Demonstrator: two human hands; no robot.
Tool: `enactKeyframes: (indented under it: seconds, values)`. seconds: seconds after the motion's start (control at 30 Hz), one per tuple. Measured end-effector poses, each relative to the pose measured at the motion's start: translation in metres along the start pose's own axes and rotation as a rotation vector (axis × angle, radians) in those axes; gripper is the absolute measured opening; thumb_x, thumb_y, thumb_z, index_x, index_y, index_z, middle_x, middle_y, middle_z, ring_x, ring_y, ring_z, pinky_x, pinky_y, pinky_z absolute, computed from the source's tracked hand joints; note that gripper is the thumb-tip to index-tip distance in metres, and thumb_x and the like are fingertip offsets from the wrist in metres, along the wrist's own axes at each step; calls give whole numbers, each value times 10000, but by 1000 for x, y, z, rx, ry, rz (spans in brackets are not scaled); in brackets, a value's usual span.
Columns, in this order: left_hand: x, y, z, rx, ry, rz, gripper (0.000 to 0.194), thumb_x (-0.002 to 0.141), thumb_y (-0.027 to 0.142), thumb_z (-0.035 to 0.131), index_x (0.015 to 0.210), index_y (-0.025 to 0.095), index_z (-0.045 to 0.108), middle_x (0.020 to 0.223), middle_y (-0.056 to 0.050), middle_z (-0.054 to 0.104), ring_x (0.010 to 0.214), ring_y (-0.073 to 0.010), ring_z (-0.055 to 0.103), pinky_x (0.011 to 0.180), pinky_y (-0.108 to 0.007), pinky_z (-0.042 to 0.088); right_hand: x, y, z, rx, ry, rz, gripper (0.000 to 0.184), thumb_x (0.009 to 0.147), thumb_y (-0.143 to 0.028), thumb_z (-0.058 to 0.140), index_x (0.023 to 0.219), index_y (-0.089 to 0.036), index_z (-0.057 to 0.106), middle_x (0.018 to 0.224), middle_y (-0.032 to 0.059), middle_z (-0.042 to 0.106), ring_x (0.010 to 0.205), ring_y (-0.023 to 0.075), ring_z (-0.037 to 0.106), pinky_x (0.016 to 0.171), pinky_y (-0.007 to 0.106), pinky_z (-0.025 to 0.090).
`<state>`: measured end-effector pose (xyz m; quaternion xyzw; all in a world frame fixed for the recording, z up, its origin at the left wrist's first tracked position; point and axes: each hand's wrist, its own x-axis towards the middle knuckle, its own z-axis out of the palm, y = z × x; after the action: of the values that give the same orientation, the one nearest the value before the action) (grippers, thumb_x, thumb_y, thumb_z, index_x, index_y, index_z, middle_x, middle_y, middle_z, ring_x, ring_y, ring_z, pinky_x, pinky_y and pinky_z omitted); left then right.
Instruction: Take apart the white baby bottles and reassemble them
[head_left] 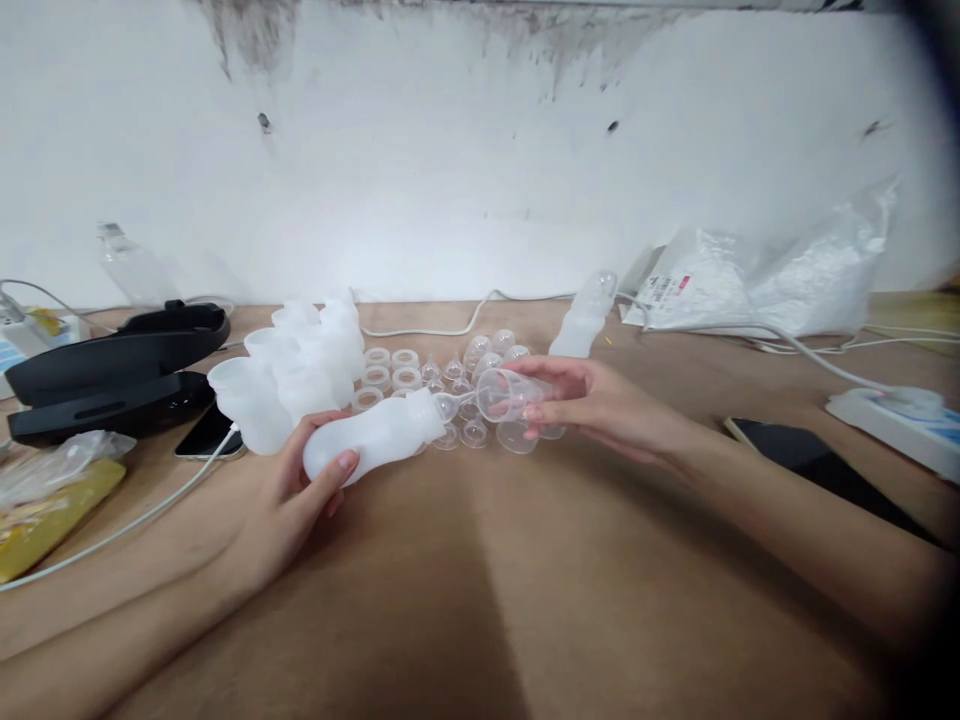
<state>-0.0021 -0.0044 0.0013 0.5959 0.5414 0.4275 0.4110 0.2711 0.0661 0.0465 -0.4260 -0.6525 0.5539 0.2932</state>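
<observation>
My left hand is closed round a frosted white baby bottle, tilted with its neck toward the right. A clear teat is fitted at that neck. My right hand grips a clear bottle cap, its open mouth facing the teat's tip. Whether cap and teat touch I cannot tell. Behind my hands lie white collar rings, loose clear teats and more clear caps. Several open white bottles stand in a group at the left. One capped bottle stands behind my right hand.
Left of me are a black case, a phone with a cable and a yellow packet. On the right are another phone, a power strip and plastic bags. A white cable runs along the wall.
</observation>
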Motion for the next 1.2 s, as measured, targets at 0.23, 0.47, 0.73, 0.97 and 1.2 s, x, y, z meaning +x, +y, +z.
enactKeyframes:
  seconds: [0.23, 0.47, 0.73, 0.97, 1.2]
  values:
    - [0, 4, 1, 20, -25, -8, 399, 817, 472, 446, 1077, 182, 366, 609, 41, 450, 497, -110, 410, 488, -244, 314, 1, 3, 1, -11, -53, -81, 394, 709, -231, 617, 1088, -212, 509, 917, 30, 667, 702, 142, 641, 675, 317, 517]
    - [1, 5, 1, 118, -21, 7, 410, 812, 488, 441, 1086, 191, 377, 548, 66, 417, 496, -108, 387, 488, -229, 317, -3, 0, 17, -58, 3, -166, 398, 675, -196, 652, 1053, -213, 528, 1002, 35, 623, 898, 163, 609, 727, 300, 529]
    - [-1, 4, 1, 164, -49, 42, 391, 773, 459, 508, 1031, 194, 382, 523, 84, 435, 409, -79, 372, 407, -198, 288, -10, 11, 41, -132, 54, -293, 395, 669, -218, 670, 1041, -240, 540, 1150, 40, 540, 928, 157, 578, 761, 313, 520]
    - [-5, 4, -2, 251, -86, 104, 363, 764, 425, 534, 1015, 211, 381, 493, 91, 452, 396, -94, 406, 406, -207, 311, -10, 13, 42, -267, 52, -182, 467, 688, -284, 659, 1142, -267, 548, 955, 17, 652, 665, 127, 613, 646, 321, 530]
    - [-6, 5, -2, 289, -71, 141, 327, 759, 422, 545, 962, 215, 393, 540, 72, 484, 422, -99, 432, 401, -204, 324, -8, 19, 43, -171, 9, -172, 507, 702, -253, 639, 1195, -247, 519, 784, 1, 687, 647, 130, 636, 556, 252, 524]
